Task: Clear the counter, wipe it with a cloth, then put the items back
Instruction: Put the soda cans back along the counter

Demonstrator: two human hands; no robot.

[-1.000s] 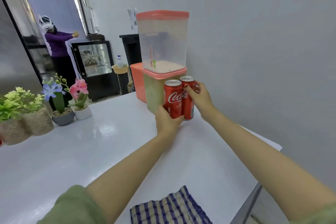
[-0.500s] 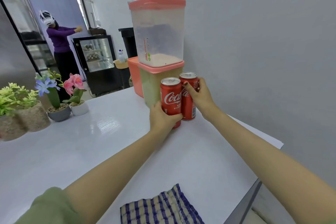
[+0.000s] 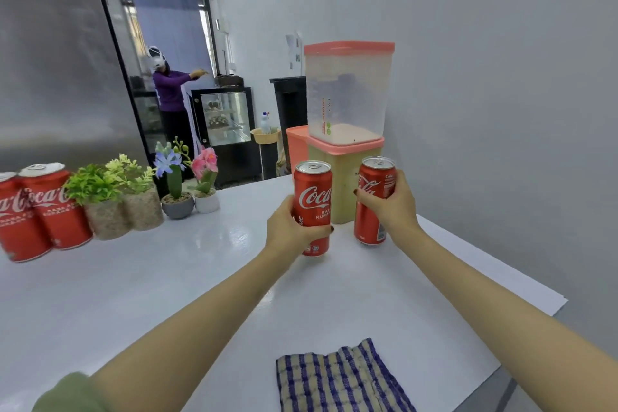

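My left hand [image 3: 289, 227] grips a red cola can [image 3: 313, 197] and holds it a little above the white counter [image 3: 133, 284]. A second red cola can [image 3: 369, 211] is gripped by my right hand [image 3: 393, 204] near the wall, its base on or just over the counter. Both cans are upright, with a gap between them. A blue checked cloth [image 3: 341, 378] lies folded at the counter's front edge.
Two stacked plastic containers with pink lids [image 3: 347, 130] stand behind the cans by the wall. Two more cola cans [image 3: 40, 207], leafy pots [image 3: 117, 197] and small flower pots [image 3: 187, 187] line the left. A person in purple [image 3: 170, 94] stands in the far room.
The two cans, side by side a second ago, have been drawn apart; my left hand has brought its can toward me and lifted it. The view has swung left, showing more cans.
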